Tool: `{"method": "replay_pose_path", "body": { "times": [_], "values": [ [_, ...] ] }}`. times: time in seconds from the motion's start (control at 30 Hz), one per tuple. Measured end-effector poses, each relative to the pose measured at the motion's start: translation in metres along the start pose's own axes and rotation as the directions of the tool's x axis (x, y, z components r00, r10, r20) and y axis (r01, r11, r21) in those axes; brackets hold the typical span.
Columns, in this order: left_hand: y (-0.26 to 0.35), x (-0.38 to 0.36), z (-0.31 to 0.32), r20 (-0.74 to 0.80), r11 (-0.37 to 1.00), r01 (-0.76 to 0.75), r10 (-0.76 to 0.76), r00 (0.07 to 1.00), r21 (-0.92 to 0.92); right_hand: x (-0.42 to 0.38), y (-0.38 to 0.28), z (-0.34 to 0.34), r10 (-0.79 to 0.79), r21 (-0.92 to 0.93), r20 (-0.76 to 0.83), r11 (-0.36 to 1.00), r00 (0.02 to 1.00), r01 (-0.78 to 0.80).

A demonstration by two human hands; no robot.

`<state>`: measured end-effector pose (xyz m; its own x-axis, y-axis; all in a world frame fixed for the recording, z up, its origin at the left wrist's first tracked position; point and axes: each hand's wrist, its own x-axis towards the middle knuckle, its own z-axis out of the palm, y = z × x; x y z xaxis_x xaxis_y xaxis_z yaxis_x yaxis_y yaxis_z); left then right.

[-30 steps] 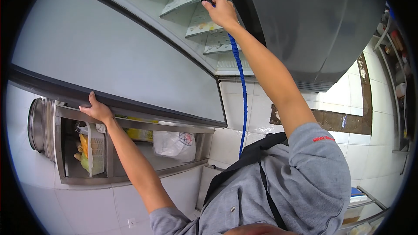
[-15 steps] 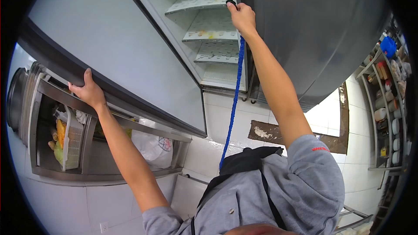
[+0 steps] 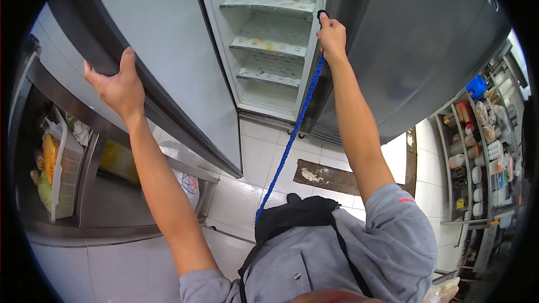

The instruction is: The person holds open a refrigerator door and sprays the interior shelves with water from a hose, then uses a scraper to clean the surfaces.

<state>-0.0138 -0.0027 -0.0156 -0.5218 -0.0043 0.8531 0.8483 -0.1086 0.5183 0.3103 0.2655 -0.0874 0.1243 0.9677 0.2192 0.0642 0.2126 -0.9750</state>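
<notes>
My left hand (image 3: 120, 87) is wrapped round the dark edge (image 3: 90, 28) of an open refrigerator door (image 3: 163, 39), thumb on the near side and fingers behind. In my right hand (image 3: 332, 36) is the black nozzle (image 3: 322, 14) of a blue hose (image 3: 297, 123), held at the right side of the refrigerator opening. A faint water stream appears to rise from the nozzle. Inside the cabinet, white shelves (image 3: 269, 32) carry wet-looking spots and yellow-orange stains. The hose runs down past my black apron (image 3: 292, 213).
On the left, a steel counter (image 3: 84, 191) holds a white basket (image 3: 70, 174) of vegetables and a plastic bag (image 3: 190, 188). A grey steel cabinet side (image 3: 387, 50) stands right of the opening. Crowded shelving (image 3: 455, 163) is farther right. A dark strip (image 3: 325, 177) crosses the tiled floor (image 3: 264, 140).
The view has turned, and the whole scene has shifted in it. Both hands keep their holds on the door and the nozzle. The water arc looks fainter than before.
</notes>
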Motion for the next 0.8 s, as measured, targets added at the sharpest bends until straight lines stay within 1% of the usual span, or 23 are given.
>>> {"method": "replay_pose_path", "body": {
  "times": [0.03,0.07,0.1,0.13,0.17,0.2,0.23,0.27,0.3,0.33,0.37,0.4,0.47,0.5,0.53,0.6,0.63,0.67,0.73,0.77,0.8],
  "values": [
    [0.002,0.0,0.0,-0.005,0.996,-0.015,0.015,1.0,0.083,-0.003,-0.003,0.003,0.027,0.043,0.018,0.999,0.999,-0.027],
    [0.01,0.0,-0.002,-0.01,0.986,-0.026,0.028,1.0,0.167,-0.003,-0.003,0.006,0.02,0.026,0.024,0.999,1.0,-0.02],
    [0.019,-0.001,-0.004,0.039,0.995,0.095,-0.096,0.995,0.011,-0.003,-0.002,0.009,0.03,0.079,0.031,0.996,0.999,-0.032],
    [0.02,0.0,-0.006,0.027,0.993,0.114,-0.115,0.993,0.01,-0.005,-0.006,0.013,0.039,0.131,0.04,0.99,0.998,-0.044],
    [0.018,0.0,-0.007,0.058,0.992,0.121,-0.119,0.991,-0.03,-0.007,-0.008,0.016,0.056,0.171,0.063,0.983,0.996,-0.066],
    [0.013,0.001,-0.007,0.088,0.989,0.127,-0.121,0.989,-0.07,-0.01,-0.011,0.019,0.048,0.151,0.071,0.987,0.996,-0.059],
    [0.01,0.003,-0.005,0.009,0.999,0.001,-0.002,1.0,0.039,-0.012,-0.014,0.021,0.065,0.186,0.08,0.979,0.995,-0.079],
    [0.008,0.004,-0.006,0.001,0.999,0.022,-0.022,1.0,0.04,-0.014,-0.017,0.024,0.083,0.221,0.087,0.97,0.993,-0.1],
    [0.007,0.004,-0.006,0.01,1.0,0.023,-0.023,1.0,-0.015,-0.015,-0.021,0.026,0.114,0.222,0.091,0.966,0.989,-0.132],
    [0.004,0.004,-0.007,0.019,0.997,0.024,-0.022,1.0,-0.072,-0.015,-0.022,0.028,0.109,0.202,0.095,0.971,0.99,-0.126],
    [-0.004,0.005,-0.004,-0.01,1.0,-0.023,0.023,1.0,-0.015,-0.015,-0.023,0.029,0.114,0.212,0.098,0.968,0.989,-0.132],
    [-0.01,0.005,-0.005,-0.017,1.0,-0.003,0.003,1.0,-0.015,-0.014,-0.025,0.032,0.119,0.222,0.102,0.965,0.988,-0.139],
    [-0.007,0.006,-0.008,0.039,1.0,-0.028,0.028,0.999,0.009,-0.009,-0.028,0.034,0.115,0.215,0.107,0.967,0.988,-0.136],
    [-0.004,0.007,-0.008,0.004,0.999,-0.039,0.039,0.999,-0.021,-0.008,-0.029,0.035,0.13,0.251,0.119,0.955,0.984,-0.157],
    [0.005,0.01,-0.01,-0.001,1.0,-0.018,0.018,1.0,-0.022,-0.008,-0.031,0.036,0.144,0.287,0.132,0.942,0.981,-0.177],
    [0.019,0.013,-0.017,0.048,0.974,0.078,-0.07,0.996,-0.215,-0.007,-0.037,0.039,0.147,0.258,0.139,0.95,0.979,-0.179],
    [0.02,0.016,-0.009,-0.008,0.907,0.06,-0.07,0.997,-0.417,-0.005,-0.039,0.041,0.161,0.293,0.152,0.935,0.975,-0.2],
    [0.016,0.015,-0.013,-0.013,0.907,0.079,-0.093,0.996,-0.414,-0.004,-0.039,0.044,0.178,0.327,0.166,0.918,0.97,-0.224],
    [0.018,0.014,-0.02,0.041,0.981,0.094,-0.089,0.995,-0.171,-0.001,-0.042,0.047,0.184,0.296,0.184,0.926,0.966,-0.233],
    [0.018,0.009,-0.012,-0.107,0.994,-0.045,0.034,0.994,-0.1,0.0,-0.042,0.049,0.179,0.302,0.194,0.924,0.964,-0.233],
    [0.014,0.008,-0.008,-0.109,0.995,-0.025,0.015,0.994,-0.096,0.003,-0.042,0.051,0.174,0.309,0.205,0.922,0.963,-0.232]
  ]
}}
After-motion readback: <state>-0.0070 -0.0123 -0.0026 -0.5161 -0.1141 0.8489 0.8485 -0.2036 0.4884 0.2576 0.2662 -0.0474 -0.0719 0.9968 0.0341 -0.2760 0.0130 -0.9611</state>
